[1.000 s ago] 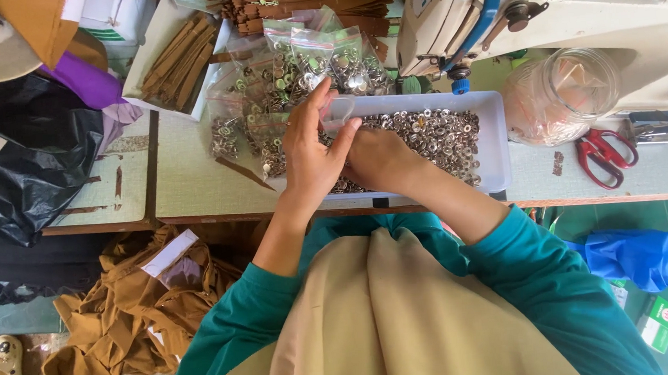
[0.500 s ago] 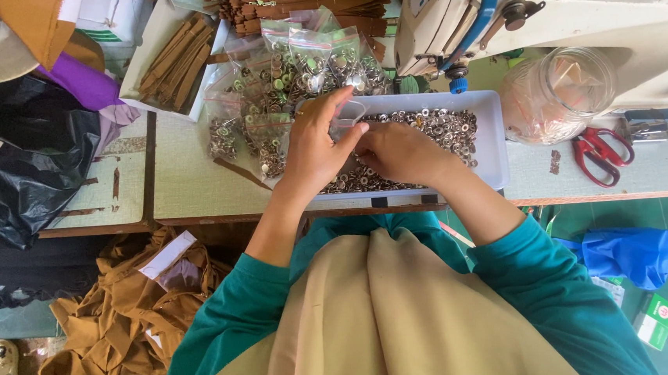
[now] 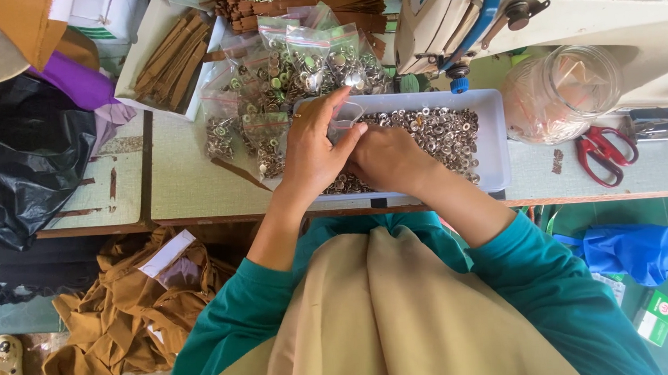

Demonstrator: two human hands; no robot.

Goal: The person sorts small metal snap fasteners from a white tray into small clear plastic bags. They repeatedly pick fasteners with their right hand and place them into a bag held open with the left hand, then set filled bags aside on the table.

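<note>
From the head view, both hands meet over the left half of a white rectangular tray [image 3: 493, 133] that sits on the pale green surface [image 3: 185, 182] and is filled with small silver metal snaps [image 3: 440, 129]. The left hand [image 3: 312, 154] has its fingers [image 3: 327, 106] curled narrow around a small clear plastic bag [image 3: 347, 116], pinching it at the top edge; the right hand [image 3: 387, 160] presses in close against it from 3 o'clock, its fingertips hidden behind the left hand, so how far they are closed cannot be told. The bag is held just above the snaps, at about 12 o'clock from the two hands. At 11 o'clock from the hands lies a heap of filled clear bags [image 3: 287, 81] holding more metal pieces, touching the tray's upper left corner. Beyond them, at 10 o'clock, a white box holds brown fabric strips [image 3: 172, 62]. At 2 o'clock stands a sewing machine [image 3: 572, 6], with a clear glass jar [image 3: 562, 93] just right of the tray and red-handled scissors [image 3: 606, 153] beside it. A black plastic bag [image 3: 27, 170] lies at 9 o'clock, and brown cloth [image 3: 123, 312] is piled on the floor below the surface's edge.
</note>
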